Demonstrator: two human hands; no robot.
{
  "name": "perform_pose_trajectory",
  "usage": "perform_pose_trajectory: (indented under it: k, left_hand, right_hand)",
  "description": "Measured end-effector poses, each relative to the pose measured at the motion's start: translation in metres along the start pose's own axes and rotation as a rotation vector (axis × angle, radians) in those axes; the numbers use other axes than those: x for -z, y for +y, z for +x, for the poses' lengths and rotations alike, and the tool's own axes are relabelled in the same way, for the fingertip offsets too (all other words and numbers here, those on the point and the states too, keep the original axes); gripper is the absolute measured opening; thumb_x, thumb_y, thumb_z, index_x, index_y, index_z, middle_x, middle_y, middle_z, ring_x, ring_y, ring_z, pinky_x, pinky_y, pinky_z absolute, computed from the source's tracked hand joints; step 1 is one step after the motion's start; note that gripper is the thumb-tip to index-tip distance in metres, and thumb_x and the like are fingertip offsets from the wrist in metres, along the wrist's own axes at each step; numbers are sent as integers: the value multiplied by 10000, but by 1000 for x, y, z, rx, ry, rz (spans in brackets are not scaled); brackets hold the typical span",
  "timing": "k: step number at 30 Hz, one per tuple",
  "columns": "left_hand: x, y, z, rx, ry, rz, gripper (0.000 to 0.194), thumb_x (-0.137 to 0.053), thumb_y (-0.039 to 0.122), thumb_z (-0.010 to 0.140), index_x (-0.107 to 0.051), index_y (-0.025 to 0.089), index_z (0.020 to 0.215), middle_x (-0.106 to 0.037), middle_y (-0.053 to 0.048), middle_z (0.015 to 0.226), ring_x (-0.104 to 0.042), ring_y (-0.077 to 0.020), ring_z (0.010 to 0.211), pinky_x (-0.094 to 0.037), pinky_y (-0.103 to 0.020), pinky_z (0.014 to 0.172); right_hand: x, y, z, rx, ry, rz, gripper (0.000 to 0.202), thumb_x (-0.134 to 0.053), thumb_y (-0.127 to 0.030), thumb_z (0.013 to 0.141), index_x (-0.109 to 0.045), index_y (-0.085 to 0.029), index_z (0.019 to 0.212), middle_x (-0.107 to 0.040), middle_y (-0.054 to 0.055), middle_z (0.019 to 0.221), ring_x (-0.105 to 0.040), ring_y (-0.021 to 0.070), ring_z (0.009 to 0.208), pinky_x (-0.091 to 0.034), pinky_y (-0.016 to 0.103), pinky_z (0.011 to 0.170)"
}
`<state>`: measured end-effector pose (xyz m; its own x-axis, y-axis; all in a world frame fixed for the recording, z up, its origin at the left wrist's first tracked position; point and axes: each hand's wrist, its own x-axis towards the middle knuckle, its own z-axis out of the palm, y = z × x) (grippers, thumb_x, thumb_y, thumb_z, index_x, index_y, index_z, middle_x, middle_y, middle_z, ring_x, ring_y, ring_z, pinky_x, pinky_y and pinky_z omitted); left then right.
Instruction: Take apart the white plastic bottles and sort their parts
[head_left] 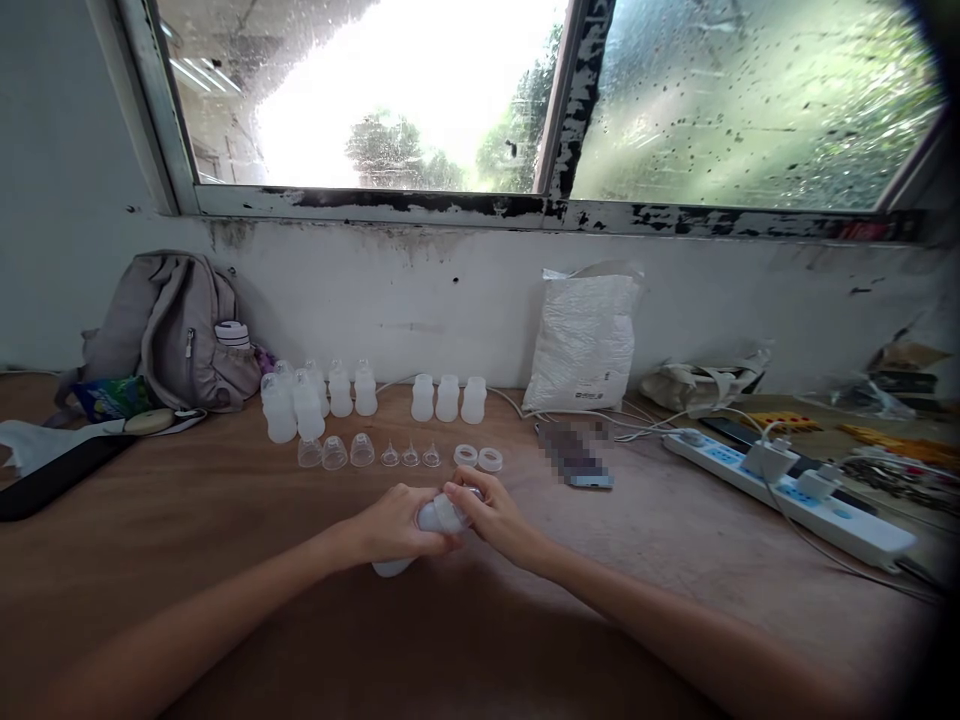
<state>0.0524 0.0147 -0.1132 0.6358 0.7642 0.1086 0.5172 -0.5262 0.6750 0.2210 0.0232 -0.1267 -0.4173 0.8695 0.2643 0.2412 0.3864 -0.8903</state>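
A white baby bottle (pixel 439 517) lies tilted between my two hands above the near part of the table, its base toward me on the left. My left hand (pixel 394 522) is wrapped around its body. At its upper end, my right hand (pixel 491 512) is closed on the clear cap (pixel 478 493), mostly hidden by the fingers. Just beyond stand a row of clear dome caps (pixel 334 453), clear nipples (pixel 410 455) and two white collar rings (pixel 490 460). Three uncapped bottles (pixel 448 398) are behind them.
Several capped bottles (pixel 307 405) stand at back left, near a grey backpack (pixel 169 330). A white plastic bag (pixel 583 340) leans on the wall. To the right lie a phone (pixel 591 480) and a power strip (pixel 795 500) with cables. A black strap-like item (pixel 64 475) is at far left.
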Motion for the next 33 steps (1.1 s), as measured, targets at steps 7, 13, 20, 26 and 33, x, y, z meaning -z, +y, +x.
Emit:
perform_pose_trajectory:
  k: [7, 13, 20, 26, 33]
  left_hand:
    - [2, 0, 0, -17, -21, -11, 248, -563, 359, 701, -593, 161, 847, -576, 16, 690, -518, -119, 617, -362, -182, 543]
    - [4, 0, 0, -17, -42, -30, 271, -566, 358, 701, -598, 169, 893, -581, 13, 706, -521, -120, 629, -367, -183, 551]
    - [4, -2, 1, -36, -50, -34, 252, -572, 340, 695, -598, 163, 874, -566, 20, 680, -505, -109, 606, -359, -177, 537]
    - [5, -2, 2, -49, -58, -32, 248, -576, 342, 693, -596, 159, 859, -562, 23, 675, -497, -103, 600, -355, -172, 534]
    - [6, -2, 1, -37, -75, -26, 267, -572, 358, 692, -598, 147, 853, -575, 13, 690, -505, -112, 607, -357, -181, 537]
  right_hand:
    - [0, 0, 0, -24, -30, 73, 298, -424, -340, 832, -351, -176, 595, -330, -66, 509, -305, 43, 407, -219, 180, 372]
    - [0, 0, -1, -34, -38, 124, 298, -430, -342, 830, -346, -179, 596, -328, -71, 499, -306, 42, 405, -227, 177, 372]
    - [-1, 4, -1, -9, -35, 133, 303, -430, -348, 833, -345, -177, 598, -334, -67, 523, -315, 42, 421, -228, 176, 376]
    - [0, 3, -1, -21, -57, 120, 315, -422, -365, 835, -334, -180, 596, -328, -66, 515, -316, 48, 427, -228, 177, 372]
    - [1, -2, -2, -12, -68, 129, 324, -415, -384, 833, -330, -182, 594, -328, -62, 535, -323, 51, 438, -240, 178, 375]
